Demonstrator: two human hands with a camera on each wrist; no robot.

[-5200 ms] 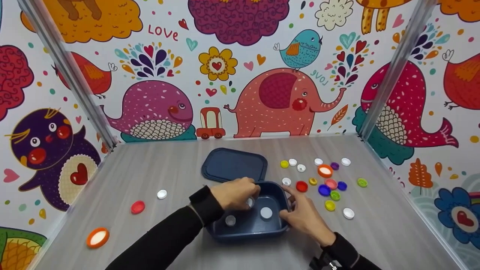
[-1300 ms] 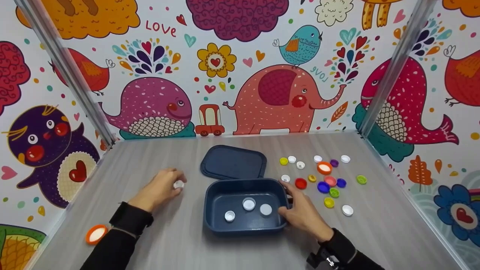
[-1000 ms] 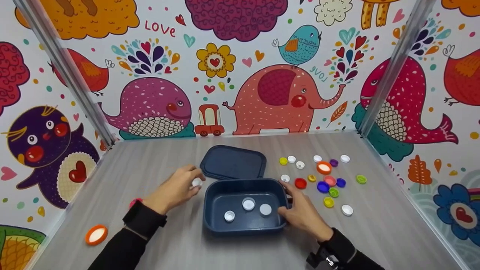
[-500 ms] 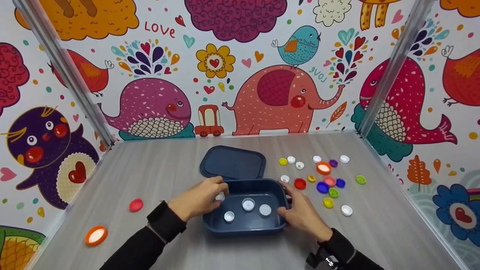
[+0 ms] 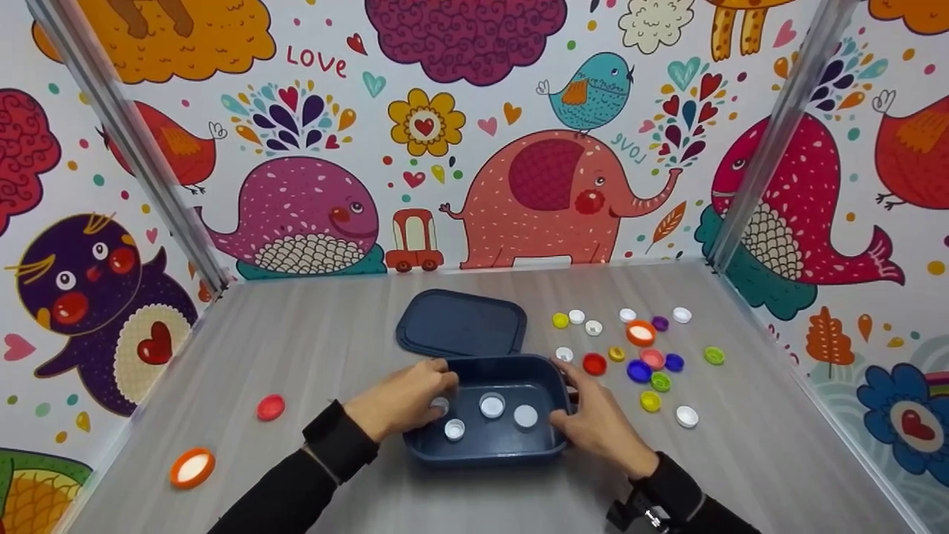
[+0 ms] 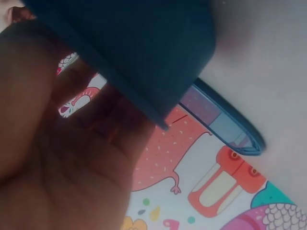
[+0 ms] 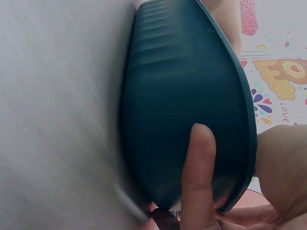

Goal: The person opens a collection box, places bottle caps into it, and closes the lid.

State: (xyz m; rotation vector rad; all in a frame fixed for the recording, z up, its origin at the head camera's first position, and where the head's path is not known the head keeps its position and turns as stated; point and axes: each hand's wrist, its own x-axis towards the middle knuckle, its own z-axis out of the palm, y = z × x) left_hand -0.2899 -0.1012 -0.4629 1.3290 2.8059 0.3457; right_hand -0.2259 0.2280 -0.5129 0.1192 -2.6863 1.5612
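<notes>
A dark blue box (image 5: 485,461), uncovered, stands on the table with three white bottle caps lying inside, among them a cap (image 5: 491,405) near its middle. My left hand (image 5: 400,398) reaches over the box's left rim and pinches another white bottle cap (image 5: 442,404), low inside the box and partly hidden by the fingers. My right hand (image 5: 604,424) grips the box at its right end. In the right wrist view one straight digit (image 7: 199,167) of that hand lies against the outer wall (image 7: 187,96). The left wrist view shows the box wall (image 6: 144,48) beside the left palm (image 6: 72,163).
Behind the box lies its blue lid (image 5: 461,324). Many coloured caps are scattered to the right, including a red cap (image 5: 594,363) and an orange-rimmed lid (image 5: 640,333). At left are a red cap (image 5: 270,407) and another orange-rimmed lid (image 5: 193,468). Printed walls enclose the table.
My left hand carried a white cap from the left side of the table rightward and down into the box. Earlier it was over another cap inside. The right hand stays on the box.
</notes>
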